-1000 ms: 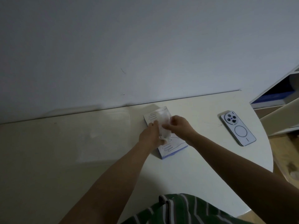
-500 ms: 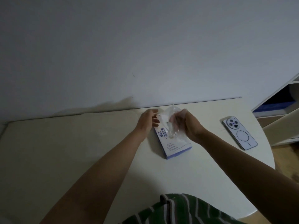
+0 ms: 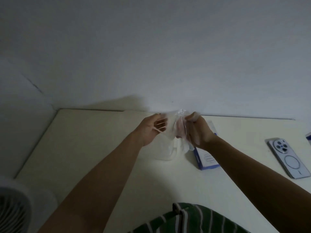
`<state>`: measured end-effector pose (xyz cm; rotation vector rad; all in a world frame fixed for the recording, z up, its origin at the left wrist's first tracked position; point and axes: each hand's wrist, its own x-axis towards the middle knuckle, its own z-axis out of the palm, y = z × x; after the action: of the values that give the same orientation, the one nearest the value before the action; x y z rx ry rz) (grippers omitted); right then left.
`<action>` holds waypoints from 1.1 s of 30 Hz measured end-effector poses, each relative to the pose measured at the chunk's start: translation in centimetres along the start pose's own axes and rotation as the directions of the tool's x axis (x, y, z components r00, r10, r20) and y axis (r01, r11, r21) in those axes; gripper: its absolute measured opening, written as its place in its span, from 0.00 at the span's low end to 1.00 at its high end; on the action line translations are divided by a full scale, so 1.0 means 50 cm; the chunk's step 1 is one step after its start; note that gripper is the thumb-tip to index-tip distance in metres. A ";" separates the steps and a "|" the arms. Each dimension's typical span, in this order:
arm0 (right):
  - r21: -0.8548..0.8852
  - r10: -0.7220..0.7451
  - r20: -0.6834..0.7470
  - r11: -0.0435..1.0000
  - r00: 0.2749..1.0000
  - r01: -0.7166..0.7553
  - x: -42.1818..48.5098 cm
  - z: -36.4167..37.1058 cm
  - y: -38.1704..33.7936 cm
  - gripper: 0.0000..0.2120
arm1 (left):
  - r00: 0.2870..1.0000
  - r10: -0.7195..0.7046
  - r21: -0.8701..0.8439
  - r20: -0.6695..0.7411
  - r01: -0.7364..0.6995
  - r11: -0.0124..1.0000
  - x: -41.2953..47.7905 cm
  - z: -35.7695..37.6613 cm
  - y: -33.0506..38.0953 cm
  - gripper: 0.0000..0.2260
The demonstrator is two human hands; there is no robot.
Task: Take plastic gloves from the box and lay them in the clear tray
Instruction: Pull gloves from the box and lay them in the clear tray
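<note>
A thin clear plastic glove (image 3: 170,142) hangs between my two hands above the pale table (image 3: 101,148). My right hand (image 3: 198,132) pinches its upper right part with curled fingers. My left hand (image 3: 151,128) holds its left edge, fingers partly curled. The white and blue glove box (image 3: 206,158) lies flat on the table under my right wrist, partly hidden by it. No clear tray shows in the head view.
A phone (image 3: 288,158) lies face down at the right of the table. A white fan (image 3: 15,211) stands at the lower left, off the table. The wall runs along the table's far edge. A blue and white corner (image 3: 308,137) shows at the right border.
Both hands have lifted the glove up and to the left, clear of the box. The view has swung left, so the box and phone now sit further right.
</note>
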<state>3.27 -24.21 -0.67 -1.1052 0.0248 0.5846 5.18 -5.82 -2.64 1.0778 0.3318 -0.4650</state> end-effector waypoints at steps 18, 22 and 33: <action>-0.475 0.305 -0.260 0.785 0.916 -0.397 0.079 0.091 0.014 0.13 | 0.812 0.353 0.555 -0.465 -0.044 0.831 -0.009 -0.142 0.027 0.08; -0.580 -0.177 -0.438 0.805 0.881 -0.127 0.095 0.081 0.008 0.11 | 0.741 0.519 0.864 -0.426 0.163 0.477 -0.015 -0.146 0.013 0.12; -0.999 -0.078 -0.003 -0.033 0.997 -0.005 0.156 0.106 0.125 0.15 | 0.785 0.363 0.837 -0.502 0.334 0.433 -0.005 -0.149 -0.025 0.10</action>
<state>5.64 -14.42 -5.80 -2.6571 -0.4992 0.4538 4.06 0.44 -6.73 2.3752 0.7073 -0.2098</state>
